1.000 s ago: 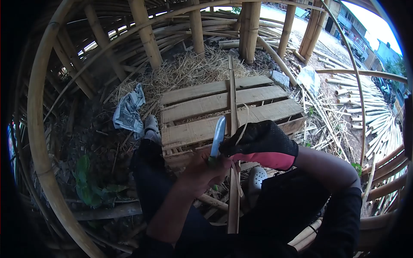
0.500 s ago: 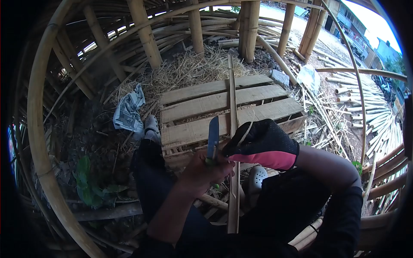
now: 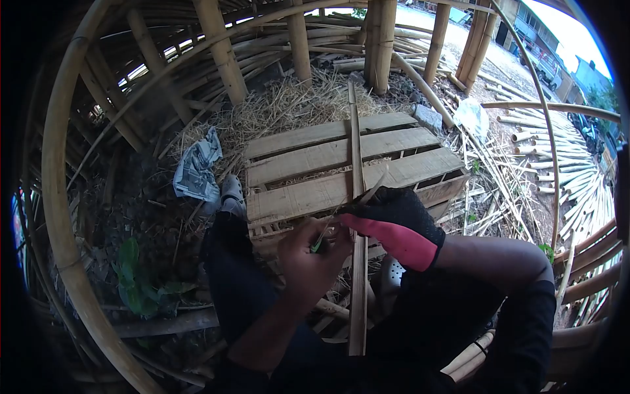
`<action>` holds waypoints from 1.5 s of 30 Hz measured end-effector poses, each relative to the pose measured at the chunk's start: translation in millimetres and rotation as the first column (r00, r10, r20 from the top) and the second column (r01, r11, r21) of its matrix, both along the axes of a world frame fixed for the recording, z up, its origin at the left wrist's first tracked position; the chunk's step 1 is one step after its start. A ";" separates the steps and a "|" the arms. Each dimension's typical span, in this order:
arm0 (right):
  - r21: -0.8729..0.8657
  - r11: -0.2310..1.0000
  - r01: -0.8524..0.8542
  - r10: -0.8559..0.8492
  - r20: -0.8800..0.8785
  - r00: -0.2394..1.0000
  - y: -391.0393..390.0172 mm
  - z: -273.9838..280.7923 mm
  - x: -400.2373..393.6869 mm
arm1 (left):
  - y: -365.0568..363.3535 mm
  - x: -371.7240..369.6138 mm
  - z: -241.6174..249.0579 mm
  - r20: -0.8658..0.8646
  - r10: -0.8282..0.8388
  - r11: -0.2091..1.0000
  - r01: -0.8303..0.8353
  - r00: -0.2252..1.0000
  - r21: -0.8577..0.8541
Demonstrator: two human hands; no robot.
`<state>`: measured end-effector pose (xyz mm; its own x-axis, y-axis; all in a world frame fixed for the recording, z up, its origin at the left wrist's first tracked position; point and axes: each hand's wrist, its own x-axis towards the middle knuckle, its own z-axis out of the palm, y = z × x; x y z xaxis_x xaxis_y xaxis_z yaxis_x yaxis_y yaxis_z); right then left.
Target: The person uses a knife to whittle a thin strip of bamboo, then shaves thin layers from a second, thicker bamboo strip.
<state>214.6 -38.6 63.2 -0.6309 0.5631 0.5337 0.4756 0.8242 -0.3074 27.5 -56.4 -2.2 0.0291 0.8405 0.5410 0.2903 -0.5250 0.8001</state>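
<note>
Where the person's hands come together over the near edge of the slatted wooden platform (image 3: 295,172), these items can be listed. Left hand (image 3: 307,253): bare, fingers curled round a green object (image 3: 317,244), mostly hidden by the grip. Right hand (image 3: 401,230): gloved in black and pink, fingers bunched, pinching a thin pale strip (image 3: 377,186) whose free end points up and away. Split bamboo length (image 3: 356,148): one, long, lying across the platform right of its middle, extending past the far edge and passing below the hands past the near edge. Beyond the far edge: a heap of dry straw (image 3: 282,108). Off the far right corner: a grey block (image 3: 428,117) and white plastic (image 3: 471,118). Off the left edge: a crumpled printed sheet (image 3: 198,167), with one pale shoe (image 3: 232,192) near it. Second pale shoe (image 3: 394,272): perforated, partly covered, near the near edge. At far right: many cut bamboo poles (image 3: 558,154), loosely fanned on the ground.
</note>
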 end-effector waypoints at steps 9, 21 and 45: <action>-0.516 0.807 -0.285 0.194 -0.225 0.955 9.7 10.7 11.0 | 6.5 -23.3 3.4 0.805 -0.425 0.400 0.883 0.415 -0.244; -0.460 0.821 -0.339 0.211 -0.308 0.928 8.6 11.3 5.1 | 0.2 -18.3 -10.8 0.904 -0.423 0.185 0.983 0.061 0.021; -0.371 0.865 0.338 -0.395 -0.088 0.914 27.1 13.8 9.7 | 5.1 -1.6 6.5 0.358 -0.088 0.937 0.199 0.929 -0.287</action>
<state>224.3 -11.4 77.0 -0.2672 0.9016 0.3403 0.6450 0.4297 -0.6319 25.9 -51.3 4.3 0.0267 0.9680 0.2496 -0.0834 -0.2467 0.9655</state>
